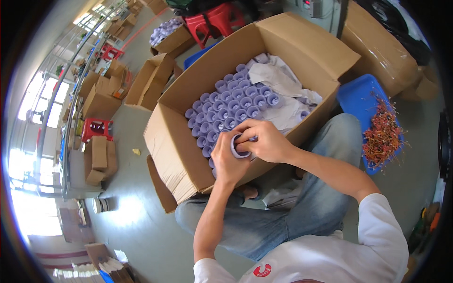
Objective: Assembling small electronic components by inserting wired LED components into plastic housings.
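Note:
Just inside the near wall of a large open cardboard box (177, 141), my left hand (225, 160) is wrapped round a small lavender cup (234, 147) with its mouth turned up toward me. The fingers of my right hand (267, 140) are bent together and reach down into that cup; whatever they pinch is hidden. Beyond my hands, many matching lavender cups (226, 96) stand upright in close rows inside the box. Crumpled white paper (271, 73) covers the box's far right part, with another cup beside its near edge.
Right of my knee lies a blue tray (354, 96) with a heap of thin red-and-green stems (382, 134). Smaller open cartons (148, 82) and a red stool (97, 129) stand to the left. Another red stool (214, 21) is behind the box.

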